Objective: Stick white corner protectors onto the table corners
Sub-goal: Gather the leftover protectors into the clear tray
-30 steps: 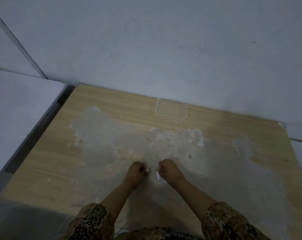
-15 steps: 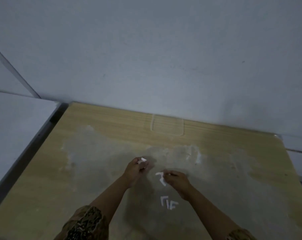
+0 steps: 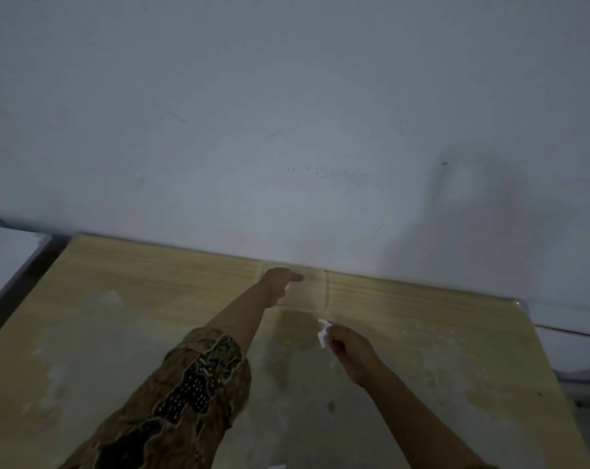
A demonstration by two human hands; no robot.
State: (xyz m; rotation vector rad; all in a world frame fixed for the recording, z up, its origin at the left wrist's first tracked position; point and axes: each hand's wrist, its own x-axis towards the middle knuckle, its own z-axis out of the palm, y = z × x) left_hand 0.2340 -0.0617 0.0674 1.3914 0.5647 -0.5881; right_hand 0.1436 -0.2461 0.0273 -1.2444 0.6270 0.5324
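Pinching one small white plastic corner protector (image 3: 323,334) at its fingertips, the right hand (image 3: 351,350) hovered above the worn light wooden table (image 3: 134,299). The left hand (image 3: 280,282), one finger extended, reached over a clear square tray (image 3: 315,292) near the wall; its other fingers were unclear.

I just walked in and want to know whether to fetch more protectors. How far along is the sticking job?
Nothing looks finished: the left far corner of the table is bare wood. In hand: the right hand pinches one white corner protector, while the left hand reaches to a clear rectangular tray by the wall. The near corners are out of view.
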